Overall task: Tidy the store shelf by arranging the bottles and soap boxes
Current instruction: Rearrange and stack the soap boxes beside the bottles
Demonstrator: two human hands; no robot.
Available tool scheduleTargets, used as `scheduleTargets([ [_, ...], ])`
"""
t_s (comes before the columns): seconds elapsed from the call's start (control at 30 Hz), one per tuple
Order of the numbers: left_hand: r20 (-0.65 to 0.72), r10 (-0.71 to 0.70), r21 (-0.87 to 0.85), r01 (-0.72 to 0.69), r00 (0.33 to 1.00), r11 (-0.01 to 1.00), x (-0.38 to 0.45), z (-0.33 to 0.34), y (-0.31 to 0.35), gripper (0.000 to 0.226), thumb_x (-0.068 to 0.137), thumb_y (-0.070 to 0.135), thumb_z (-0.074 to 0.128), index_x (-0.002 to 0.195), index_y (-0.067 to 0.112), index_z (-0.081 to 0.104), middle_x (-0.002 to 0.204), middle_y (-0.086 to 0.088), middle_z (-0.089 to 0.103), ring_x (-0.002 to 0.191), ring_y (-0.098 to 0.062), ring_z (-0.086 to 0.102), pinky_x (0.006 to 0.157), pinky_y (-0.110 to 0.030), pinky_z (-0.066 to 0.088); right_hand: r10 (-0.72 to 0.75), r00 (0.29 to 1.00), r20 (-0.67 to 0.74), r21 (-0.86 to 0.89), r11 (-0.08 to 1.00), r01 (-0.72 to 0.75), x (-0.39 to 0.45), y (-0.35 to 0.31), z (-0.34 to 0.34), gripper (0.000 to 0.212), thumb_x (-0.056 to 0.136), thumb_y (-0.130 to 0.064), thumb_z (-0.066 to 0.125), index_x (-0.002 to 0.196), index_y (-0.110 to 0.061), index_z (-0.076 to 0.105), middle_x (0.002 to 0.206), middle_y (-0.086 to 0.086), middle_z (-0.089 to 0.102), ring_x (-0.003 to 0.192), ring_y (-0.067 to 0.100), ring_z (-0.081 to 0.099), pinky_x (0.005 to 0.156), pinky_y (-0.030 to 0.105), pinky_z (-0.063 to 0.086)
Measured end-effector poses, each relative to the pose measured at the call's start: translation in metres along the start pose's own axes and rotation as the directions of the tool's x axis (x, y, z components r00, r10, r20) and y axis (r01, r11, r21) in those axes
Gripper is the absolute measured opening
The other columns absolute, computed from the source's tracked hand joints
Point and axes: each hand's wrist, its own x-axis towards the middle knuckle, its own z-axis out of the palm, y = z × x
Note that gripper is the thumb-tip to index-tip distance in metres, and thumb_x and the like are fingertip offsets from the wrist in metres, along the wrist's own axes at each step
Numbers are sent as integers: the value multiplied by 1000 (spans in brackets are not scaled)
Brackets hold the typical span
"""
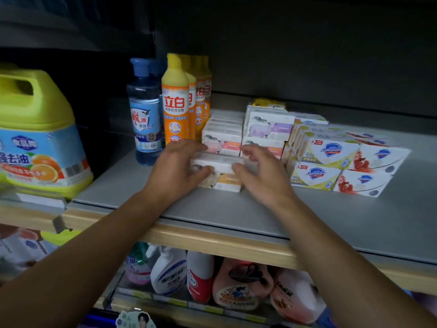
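A white soap box with a sheep picture (pixel 222 172) sits near the front of the grey shelf (pixel 236 209). My left hand (pixel 176 166) grips its left end, fingers over the top and thumb on the front. My right hand (pixel 262 171) holds its right end the same way. Behind it stand stacked sheep soap boxes (pixel 223 140) and a taller stack (pixel 269 126). To the right are the white Safeguard soap boxes (pixel 328 152). At the back left stand a blue bottle (pixel 145 114) and a row of orange dish-soap bottles (pixel 176 102).
A big yellow-green detergent jug (pixel 40 129) stands on the neighbouring shelf at left. The wooden shelf lip (pixel 212 240) runs below my forearms. Spray bottles and refill pouches (pixel 212 278) fill the shelf underneath. Bare grey shelf lies at the front right.
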Motion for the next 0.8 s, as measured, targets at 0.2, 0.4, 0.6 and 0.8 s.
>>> scheduleTargets([
  [0.2,133,173,180,-195,976,964,14,17,24,53,75,31,80,122,10,66,117,-10,68,109,-34,58,96,-37,45,-221,902,-371,-453,891,32,17,14,-69,42,86,-40,56,119,-17,65,119,8,64,112,31,52,98,39,34],
  [0.4,191,91,281,-143,977,949,32,41,28,54,86,45,67,134,21,57,130,-4,62,120,-30,51,102,-43,38,-99,943,-319,-641,755,-137,16,62,-84,47,93,-41,51,132,-15,56,129,10,57,120,34,47,112,48,25],
  [0.6,191,21,407,-98,981,908,62,69,12,53,95,42,55,144,29,43,146,1,49,136,-22,39,118,-45,16,-175,872,-458,-588,795,-149,19,73,-67,45,90,-37,47,124,-10,61,118,11,59,116,33,49,115,50,20],
  [0.8,176,-44,427,-36,983,904,82,88,-9,52,97,35,53,147,27,39,155,-3,36,145,-24,26,120,-47,9,-190,868,-459,-567,814,-122,21,79,-68,47,91,-41,45,127,-13,59,122,9,58,120,31,47,116,47,16],
])
